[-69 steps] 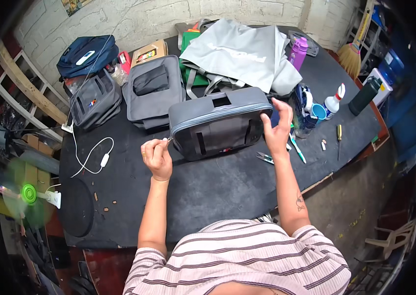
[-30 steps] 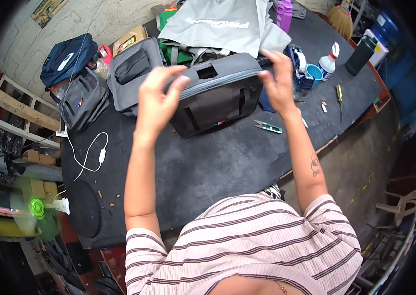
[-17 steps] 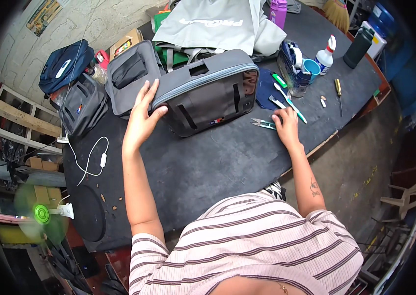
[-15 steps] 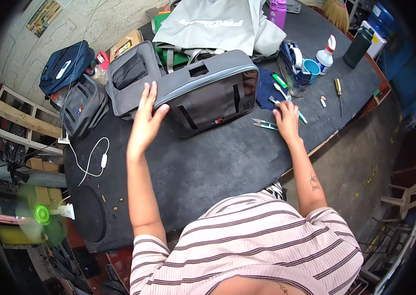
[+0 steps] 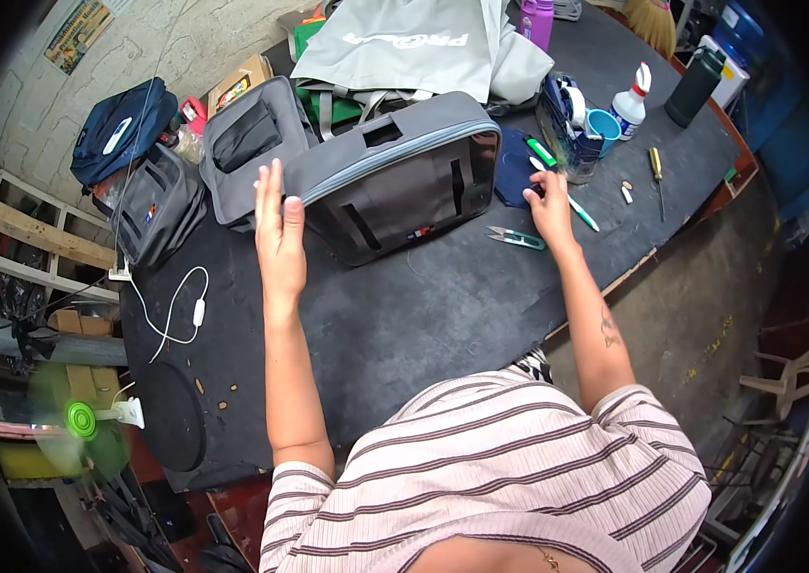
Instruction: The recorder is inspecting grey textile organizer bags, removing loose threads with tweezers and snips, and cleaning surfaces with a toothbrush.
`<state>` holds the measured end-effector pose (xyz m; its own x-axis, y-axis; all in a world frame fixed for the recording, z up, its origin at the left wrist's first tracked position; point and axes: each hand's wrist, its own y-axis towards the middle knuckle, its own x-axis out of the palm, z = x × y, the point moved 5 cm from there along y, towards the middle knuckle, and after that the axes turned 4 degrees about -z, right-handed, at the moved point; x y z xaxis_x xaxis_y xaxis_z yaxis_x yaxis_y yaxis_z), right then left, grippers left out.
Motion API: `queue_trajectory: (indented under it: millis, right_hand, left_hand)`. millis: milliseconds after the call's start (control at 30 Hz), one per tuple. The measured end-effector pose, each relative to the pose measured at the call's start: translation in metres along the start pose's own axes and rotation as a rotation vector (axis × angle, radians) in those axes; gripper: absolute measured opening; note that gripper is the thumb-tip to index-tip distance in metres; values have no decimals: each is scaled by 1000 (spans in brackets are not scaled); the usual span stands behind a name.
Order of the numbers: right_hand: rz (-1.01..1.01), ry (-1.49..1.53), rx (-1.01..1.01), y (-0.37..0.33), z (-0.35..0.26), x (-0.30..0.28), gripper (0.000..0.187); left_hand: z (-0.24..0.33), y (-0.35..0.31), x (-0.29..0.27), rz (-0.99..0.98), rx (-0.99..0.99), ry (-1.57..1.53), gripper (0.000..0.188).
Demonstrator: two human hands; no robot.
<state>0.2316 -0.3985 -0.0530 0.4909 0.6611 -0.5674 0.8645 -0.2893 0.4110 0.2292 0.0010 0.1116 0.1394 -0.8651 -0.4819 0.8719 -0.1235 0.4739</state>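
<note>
A grey zippered bag (image 5: 390, 205) stands on the dark table, with its open compartment (image 5: 250, 134) spread toward the far left. My left hand (image 5: 280, 253) is open, fingers straight and together, next to the bag's left end. To the right of the bag, my right hand (image 5: 551, 212) has its fingers bent together around something small and dark, mostly hidden. Near that hand lie green-handled thread snips (image 5: 519, 239), a slim white-and-teal tool (image 5: 583, 214), a bright green item (image 5: 539, 150) and a navy cloth piece (image 5: 510, 170).
A light grey fabric bag (image 5: 404, 48) is heaped behind. To the right are a spray bottle (image 5: 630, 103), a dark flask (image 5: 696, 88), a blue cup (image 5: 603, 127) and a screwdriver (image 5: 657, 170). A white cable (image 5: 196, 310) and a spinning fan (image 5: 82, 418) are at left.
My left hand has come off the bag's edge and straightened upright beside it. My right hand has drawn up slightly, and the small object by its fingertips is no longer plainly seen on the cloth.
</note>
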Motion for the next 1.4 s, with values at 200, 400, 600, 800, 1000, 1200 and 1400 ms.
queue_trajectory:
  millis: [200, 400, 600, 800, 1000, 1200, 1400]
  right_hand:
    - [-228, 815, 139, -58, -67, 36, 60]
    - [-185, 611, 61, -69, -55, 59, 33]
    - [-119, -4, -15, -71, -88, 44, 27]
    - [-82, -208, -59, -59, -99, 56, 33]
    - [-6, -156, -88, -52, -92, 64, 32]
    - [-8, -83, -142, -54, -98, 60, 30]
    - [9, -71, -150, -53, -92, 63, 30]
  left_hand:
    - [34, 0, 0, 269, 265, 112, 39]
    - [3, -39, 25, 617, 182, -138, 42]
    - [-58, -112, 85, 595, -124, -79, 54]
    - [-75, -130, 103, 510, -227, -20, 53]
    - [-81, -131, 108, 466, -304, -84, 52]
    - [-78, -127, 108, 559, -262, -300, 51]
    - [-29, -122, 112, 545, -95, -56, 57]
